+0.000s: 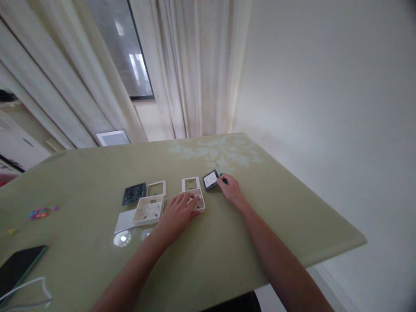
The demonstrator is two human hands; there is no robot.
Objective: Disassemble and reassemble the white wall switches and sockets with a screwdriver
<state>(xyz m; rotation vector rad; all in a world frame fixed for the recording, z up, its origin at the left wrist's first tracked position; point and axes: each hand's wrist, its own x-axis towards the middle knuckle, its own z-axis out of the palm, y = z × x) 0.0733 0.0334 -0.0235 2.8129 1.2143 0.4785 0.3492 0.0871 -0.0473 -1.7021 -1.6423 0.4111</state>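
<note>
My left hand [180, 211] lies flat, fingers stretched, on a white square plastic switch base [200, 203] on the green table [227, 242]. My right hand [230, 189] is closed round a green-handled screwdriver [221, 174] whose thin shaft points away from me. Its fingertips touch a dark switch module with a white face [210, 179]. A white frame [190, 183] lies just behind the left hand.
Left of my hands lie a white back box [149, 210], a second white frame [156, 188], a dark module [134, 193] and a flat white cover plate [125, 221]. A black phone [19, 265] with a white cable sits at the near left. Small coloured bits [41, 212] lie far left.
</note>
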